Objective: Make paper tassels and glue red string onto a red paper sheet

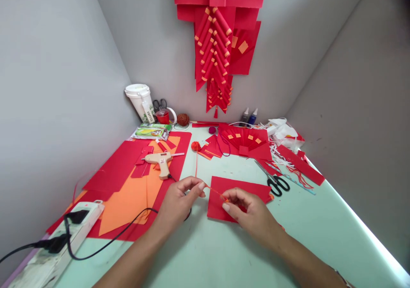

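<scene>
Orange-red yarn (212,189), thin and pretty taut, pinched by left hand (181,199) and right hand (251,211); red card (216,210) below, scissors (273,179) toward table's (307,232) right edge.

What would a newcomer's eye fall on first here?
Probably the red hanging on the back wall, with its slanting rows of small rolls. Next, the left hand and right hand pinching orange yarn, the right one over a red sheet. Then the pale glue gun on the paper at left.
</scene>
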Available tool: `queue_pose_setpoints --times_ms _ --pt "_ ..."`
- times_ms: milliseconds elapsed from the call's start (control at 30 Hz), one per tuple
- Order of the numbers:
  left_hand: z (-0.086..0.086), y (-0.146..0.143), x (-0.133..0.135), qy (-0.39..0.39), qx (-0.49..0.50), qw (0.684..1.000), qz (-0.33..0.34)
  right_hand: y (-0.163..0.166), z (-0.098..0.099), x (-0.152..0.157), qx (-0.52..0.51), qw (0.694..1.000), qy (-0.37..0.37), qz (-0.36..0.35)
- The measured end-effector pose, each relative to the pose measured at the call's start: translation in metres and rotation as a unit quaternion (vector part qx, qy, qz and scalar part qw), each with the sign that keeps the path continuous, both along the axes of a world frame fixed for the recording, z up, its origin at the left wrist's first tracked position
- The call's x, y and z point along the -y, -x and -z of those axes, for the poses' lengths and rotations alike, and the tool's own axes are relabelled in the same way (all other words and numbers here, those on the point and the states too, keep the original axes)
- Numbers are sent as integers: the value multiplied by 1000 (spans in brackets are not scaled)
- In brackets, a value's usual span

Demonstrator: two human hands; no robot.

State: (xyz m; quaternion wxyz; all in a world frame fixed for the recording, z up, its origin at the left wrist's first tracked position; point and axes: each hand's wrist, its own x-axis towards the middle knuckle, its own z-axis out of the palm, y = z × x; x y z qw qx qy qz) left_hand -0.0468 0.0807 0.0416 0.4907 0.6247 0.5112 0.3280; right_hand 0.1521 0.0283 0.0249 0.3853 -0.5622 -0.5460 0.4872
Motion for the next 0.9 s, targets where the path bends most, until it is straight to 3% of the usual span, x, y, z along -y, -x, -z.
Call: queue_pose_setpoints --times_ms 133,267,333,400,467,567,900 --pt "0 -1 2 -35 -48 998 -12 0 4 0 -3 1000 -4 24" --pt "-4 -2 8 -167 -100 976 -95 1 8 0 -8 998 -16 66" --pt "-7 -3 13 -194 -96 969 -120 1 11 0 -17 997 -25 76" --pt "-9 -6 18 -150 -69 983 -85 2 14 0 -28 996 -28 80" --pt "-9 -11 22 -63 -34 997 -6 2 17 1 -43 995 -27 82" --pt "-6 -19 26 34 20 998 58 3 21 4 -71 994 -24 83" --pt "8 -25 28 154 149 977 7 11 22 12 -108 992 0 67"
